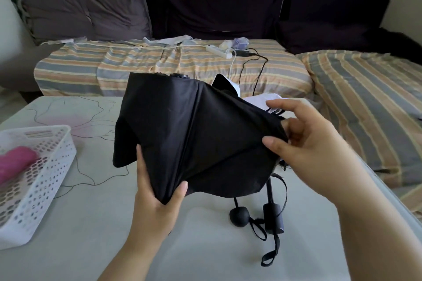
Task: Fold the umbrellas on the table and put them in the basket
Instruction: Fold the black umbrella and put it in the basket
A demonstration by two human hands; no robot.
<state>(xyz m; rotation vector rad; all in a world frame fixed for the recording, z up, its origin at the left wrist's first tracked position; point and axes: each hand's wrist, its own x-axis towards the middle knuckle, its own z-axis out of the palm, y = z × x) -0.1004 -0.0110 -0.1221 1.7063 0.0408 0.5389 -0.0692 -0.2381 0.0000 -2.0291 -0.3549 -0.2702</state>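
Head view shows a black umbrella held up at the centre of the frame, its canopy slack and half collapsed above the tabletop. The left hand pinches the lower folds between thumb and fingers; the right hand grips the canopy's right edge, thumb over the cloth. The fabric looks thin, light and floppy, probably a little slippery, while the ribs inside should be stiff and springy, so it seems best gathered along the ribs and held near the shaft rather than by loose cloth.

Below the canopy, lower right of centre, two dark handles with wrist straps rest on the tabletop; which of them belongs to the held umbrella I cannot tell. Some white cloth shows behind the canopy. At the left edge stands a white perforated basket with a pink bundle already in it, probably a folded umbrella. The straps could snag. Beyond is a striped bed with a power strip and cables.
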